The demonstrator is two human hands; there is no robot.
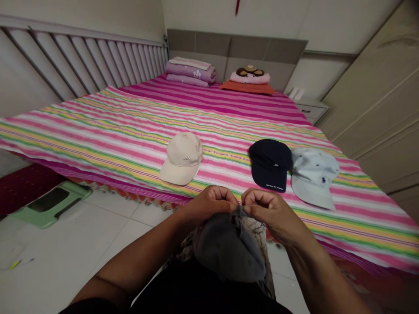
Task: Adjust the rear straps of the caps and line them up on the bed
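Observation:
A dark grey cap (225, 250) hangs low in front of my body, its crown toward me. My left hand (216, 201) pinches one side of its strap, thumb against the fingers. Close beside it, my right hand (262, 207) pinches the other side of the strap. The fine detail between my fingertips is too small to make out. Past my hands, a beige cap (183, 155) lies on the bed to the left. A navy cap (271, 163) lies to the right, touching a light blue cap (314, 174).
The caps on the bed rest on a striped sheet (131, 126). Folded purple bedding (190, 72) and a pink pillow (250, 78) sit by the headboard (212, 48). A green stool (54, 207) stands on the floor at left. A white nightstand (310, 109) is at right.

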